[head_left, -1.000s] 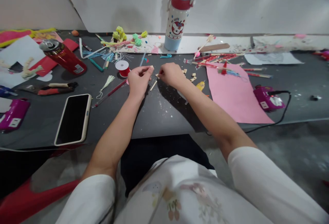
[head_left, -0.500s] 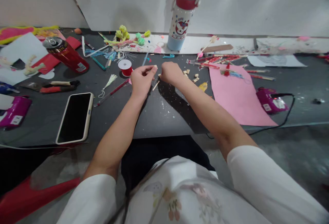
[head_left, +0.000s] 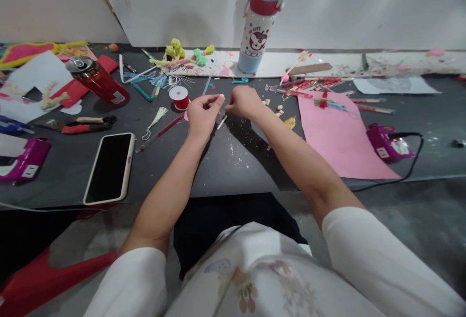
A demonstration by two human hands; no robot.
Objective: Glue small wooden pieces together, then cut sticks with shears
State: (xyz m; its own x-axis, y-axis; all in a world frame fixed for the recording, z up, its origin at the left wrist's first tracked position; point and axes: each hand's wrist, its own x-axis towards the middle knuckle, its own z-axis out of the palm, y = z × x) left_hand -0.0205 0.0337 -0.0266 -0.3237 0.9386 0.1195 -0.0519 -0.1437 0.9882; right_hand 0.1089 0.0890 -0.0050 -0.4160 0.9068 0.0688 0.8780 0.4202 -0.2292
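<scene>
Over dark bench [head_left: 218,176], pinching a pale piece [head_left: 222,96] in left hand [head_left: 202,114], near the stick [head_left: 222,122]; cannot tell the grip of right hand [head_left: 244,102], curled beside. Could lose the piece among blocks [head_left: 279,108], if pinching loosely.

Widest lane: near strip of table [head_left: 222,171] between the forearms [head_left: 169,178], flat bar crumbs. Gap between left hand [head_left: 204,114] and right hand [head_left: 244,101] is narrow. Red spool [head_left: 184,103] crowds left hand's far-left side. Phone [head_left: 109,169] sits near left, pliers [head_left: 85,126] beyond. Tall bottle [head_left: 257,30] blocks far centre. Pink sheet [head_left: 337,137] lies low, passable over; purple box [head_left: 380,138] and cable [head_left: 409,134] obstruct right.
</scene>
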